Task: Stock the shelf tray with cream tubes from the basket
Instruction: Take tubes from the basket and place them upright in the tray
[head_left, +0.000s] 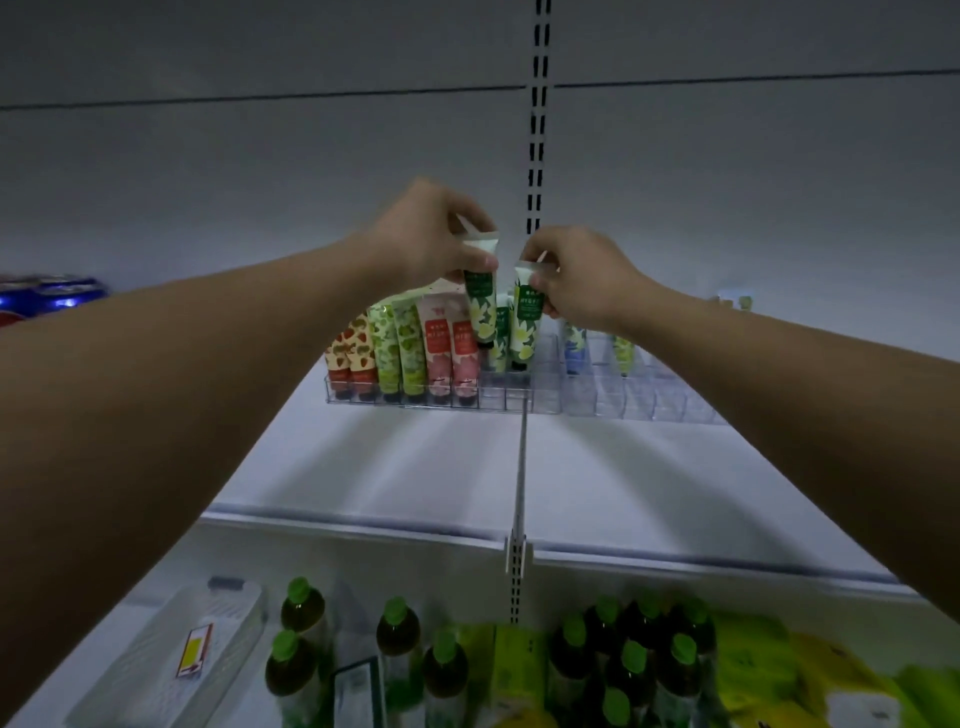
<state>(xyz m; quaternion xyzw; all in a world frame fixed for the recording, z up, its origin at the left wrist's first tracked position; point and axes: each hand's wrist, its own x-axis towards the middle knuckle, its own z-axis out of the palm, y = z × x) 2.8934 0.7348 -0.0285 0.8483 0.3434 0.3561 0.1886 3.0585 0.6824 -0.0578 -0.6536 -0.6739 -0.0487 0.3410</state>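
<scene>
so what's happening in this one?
A person is stocking a clear tray on a white shelf. Each hand holds a green-and-white tube upright, cap down: the left hand pinches one by its top just above the tray, and the right hand lowers another into a slot. Strawberry, green and pink tubes already fill the tray's left end; the right end holds only a few. Green-capped bottles stand on the shelf below.

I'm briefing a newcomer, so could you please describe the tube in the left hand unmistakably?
Find the clear tray on the white shelf. Above its middle, the left hand pinches a green floral tube; unlike the right hand's similar tube, it hangs clear of the tray.
</scene>
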